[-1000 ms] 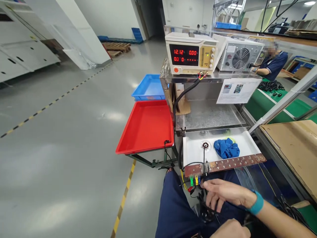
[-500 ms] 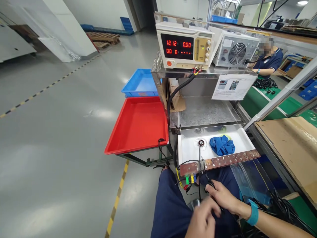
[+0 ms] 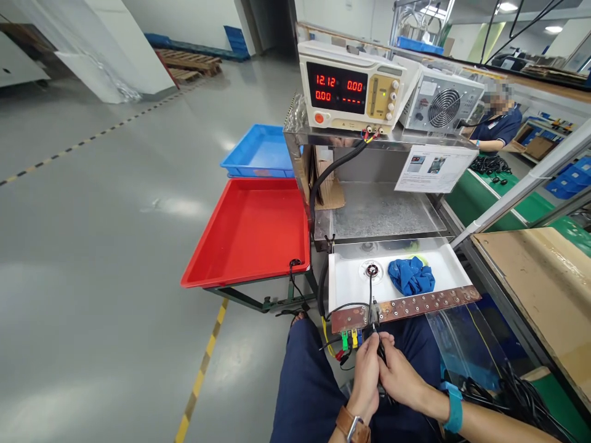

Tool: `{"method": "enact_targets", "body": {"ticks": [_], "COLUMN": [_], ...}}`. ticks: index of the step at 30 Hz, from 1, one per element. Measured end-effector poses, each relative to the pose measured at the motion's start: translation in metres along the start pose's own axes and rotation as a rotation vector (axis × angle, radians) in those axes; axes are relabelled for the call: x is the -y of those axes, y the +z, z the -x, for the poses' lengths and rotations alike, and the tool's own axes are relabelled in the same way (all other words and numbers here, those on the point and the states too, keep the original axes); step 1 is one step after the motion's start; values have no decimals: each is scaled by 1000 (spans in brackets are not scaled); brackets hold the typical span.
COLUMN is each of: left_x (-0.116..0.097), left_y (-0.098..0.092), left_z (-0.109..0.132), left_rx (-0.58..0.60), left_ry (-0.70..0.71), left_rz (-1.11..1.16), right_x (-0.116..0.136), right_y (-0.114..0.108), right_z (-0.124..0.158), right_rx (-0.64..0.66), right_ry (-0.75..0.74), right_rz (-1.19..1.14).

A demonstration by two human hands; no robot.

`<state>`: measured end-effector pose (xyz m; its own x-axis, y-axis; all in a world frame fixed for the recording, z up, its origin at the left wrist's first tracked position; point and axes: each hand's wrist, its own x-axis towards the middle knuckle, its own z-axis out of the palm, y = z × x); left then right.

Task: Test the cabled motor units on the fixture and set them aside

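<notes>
Just below the brown studded strip (image 3: 429,303), my left hand (image 3: 366,372) pinches a black cable (image 3: 375,325) near its end. My right hand (image 3: 401,371) is closed beside it on the same bunch of black cable, thumbs close together. From the hands a cable runs up over the strip to a small round black-rimmed piece (image 3: 372,271) on a white disc in the white tray (image 3: 340,277). A crumpled blue cloth or glove (image 3: 412,275) lies to its right. Green, yellow and blue clips (image 3: 345,340) hang under the strip's left end. The fingers partly hide the cable.
A power supply (image 3: 351,80) reading 12.12 and 0.00 stands on the shelf above. At left is a red tray (image 3: 249,234) with a black cable over its corner. Black cables (image 3: 521,394) are heaped at lower right. A co-worker (image 3: 498,123) sits beyond.
My left hand, blurred and lower before, has moved up to the strip and closed on the cable. My right hand has shifted slightly left, still holding cable.
</notes>
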<state>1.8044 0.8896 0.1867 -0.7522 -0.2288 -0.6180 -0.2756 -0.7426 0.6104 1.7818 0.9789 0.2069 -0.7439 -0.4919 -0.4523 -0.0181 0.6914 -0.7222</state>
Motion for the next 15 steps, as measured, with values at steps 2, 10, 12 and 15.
{"method": "enact_targets", "body": {"ticks": [2,10,12,15], "left_x": [1,4,2,4], "left_y": [-2,6,7,5], "left_z": [-1,-5,-8,-15], "left_rx": [-8,-131,-136,-141], "left_ry": [-18,-33,-24,-34], "left_rz": [58,117,92,54], "right_x": [9,56,57,53], "right_y": [-19,-125,-129,-121], "right_z": [5,-72,-117,-174], "right_rx": [126,-47,-176,-104], "right_ry": [-44,-95,-83,-113], "right_rz": [107,749,857,907]}}
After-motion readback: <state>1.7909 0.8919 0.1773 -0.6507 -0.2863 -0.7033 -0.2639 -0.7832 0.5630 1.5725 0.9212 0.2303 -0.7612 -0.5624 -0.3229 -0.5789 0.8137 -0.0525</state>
